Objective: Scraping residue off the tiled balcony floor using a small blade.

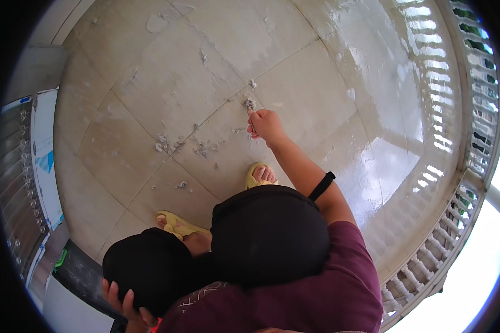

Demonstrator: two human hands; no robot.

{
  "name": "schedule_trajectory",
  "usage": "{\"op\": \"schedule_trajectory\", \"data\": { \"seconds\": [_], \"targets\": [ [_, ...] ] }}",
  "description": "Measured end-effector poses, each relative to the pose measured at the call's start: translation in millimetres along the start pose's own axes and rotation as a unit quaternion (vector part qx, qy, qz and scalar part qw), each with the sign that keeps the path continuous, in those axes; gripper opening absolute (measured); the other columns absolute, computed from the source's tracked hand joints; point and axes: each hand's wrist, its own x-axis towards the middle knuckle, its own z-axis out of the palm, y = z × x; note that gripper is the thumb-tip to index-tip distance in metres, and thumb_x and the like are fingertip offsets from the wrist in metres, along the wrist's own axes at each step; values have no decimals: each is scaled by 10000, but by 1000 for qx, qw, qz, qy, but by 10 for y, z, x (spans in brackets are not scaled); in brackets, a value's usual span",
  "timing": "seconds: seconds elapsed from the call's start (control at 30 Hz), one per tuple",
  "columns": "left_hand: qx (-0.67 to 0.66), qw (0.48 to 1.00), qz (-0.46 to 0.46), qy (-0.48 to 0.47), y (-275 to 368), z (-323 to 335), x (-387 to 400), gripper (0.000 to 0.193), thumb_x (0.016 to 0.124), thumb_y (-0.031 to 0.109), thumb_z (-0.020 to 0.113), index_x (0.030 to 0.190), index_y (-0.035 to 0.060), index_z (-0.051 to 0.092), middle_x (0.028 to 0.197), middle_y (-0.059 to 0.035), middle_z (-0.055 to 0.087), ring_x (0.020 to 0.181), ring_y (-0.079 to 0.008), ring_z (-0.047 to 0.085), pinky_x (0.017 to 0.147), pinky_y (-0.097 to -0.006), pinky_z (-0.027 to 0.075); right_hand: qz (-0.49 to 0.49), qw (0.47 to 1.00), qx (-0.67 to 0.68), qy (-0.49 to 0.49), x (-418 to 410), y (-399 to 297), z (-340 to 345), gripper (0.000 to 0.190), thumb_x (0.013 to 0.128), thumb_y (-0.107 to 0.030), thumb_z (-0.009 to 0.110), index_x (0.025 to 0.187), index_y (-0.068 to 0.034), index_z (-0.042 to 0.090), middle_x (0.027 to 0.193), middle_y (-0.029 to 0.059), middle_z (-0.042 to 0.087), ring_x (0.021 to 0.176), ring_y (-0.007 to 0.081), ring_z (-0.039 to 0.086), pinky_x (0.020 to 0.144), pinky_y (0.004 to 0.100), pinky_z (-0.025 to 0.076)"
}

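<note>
My right hand (263, 125) reaches down to the tiled floor (312, 91), shut on a small slim tool (250, 109). Grey-white residue clings around the tool's tip, so its exact kind cannot be told. Clumps of grey-white scrapings (201, 150) lie on the tiles left of that hand, and a smaller bit (253, 84) sits just beyond it. My left hand (127, 306) rests with spread fingers against my black-clad left knee (150, 266), low in the view.
Wet, shiny tiles (371, 179) stretch right toward a white balustrade (479, 112). At left stand a white-framed panel (46, 137) and a black container (81, 270) with a green handle (61, 259). My feet wear yellow sandals (183, 227). A black strap (323, 186) crosses my right arm.
</note>
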Motion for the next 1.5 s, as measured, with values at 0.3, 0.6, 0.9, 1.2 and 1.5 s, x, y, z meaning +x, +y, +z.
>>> {"op": "schedule_trajectory", "data": {
  "seconds": [0.3, 0.6, 0.9, 1.2, 1.5],
  "targets": [
    [-17, 1000, 7, 6, 5, 67, 101, 410, 960, 326, 295, 1263, 71, 399, 1386, -230, 321, 1297, -446, 300, 1042, -590, 243, 1, 999, 39, 9, -28, -1, 10, 333, 912, -246, 509, 733, 22, 590, 626, 100, 618, 502, 144, 565, 479, 276, 493],
    [-11, 1000, -4, 3, -27, 53, 87, 406, 966, 336, 290, 1247, 65, 400, 1381, -232, 323, 1294, -450, 299, 1041, -589, 244, 1, 994, -109, 1, -160, 43, 33, 339, 914, -246, 494, 704, 4, 585, 565, 75, 612, 441, 144, 556, 452, 272, 467],
    [-18, 1000, -4, 6, 11, 48, 79, 405, 955, 330, 300, 1227, 50, 408, 1377, -237, 323, 1294, -454, 296, 1038, -589, 246, -8, 998, -67, -10, -96, 48, 111, 338, 901, -238, 481, 691, 8, 578, 575, 82, 625, 442, 148, 565, 467, 293, 471],
    [-25, 999, 29, 30, -75, 104, 99, 411, 939, 321, 309, 1222, 43, 418, 1366, -244, 338, 1285, -456, 312, 1036, -592, 246, -81, 992, -94, -7, 140, -130, 145, 342, 904, -245, 475, 697, 2, 590, 568, 79, 630, 449, 156, 576, 474, 312, 466],
    [-28, 998, 26, 48, -81, 154, 20, 407, 938, 314, 295, 1217, 40, 408, 1366, -244, 333, 1285, -456, 309, 1033, -589, 251, -97, 967, -229, 48, 92, 8, -170, 351, 906, -285, 492, 679, -38, 594, 577, 61, 641, 524, 218, 618, 577, 350, 493]
  ]
}}
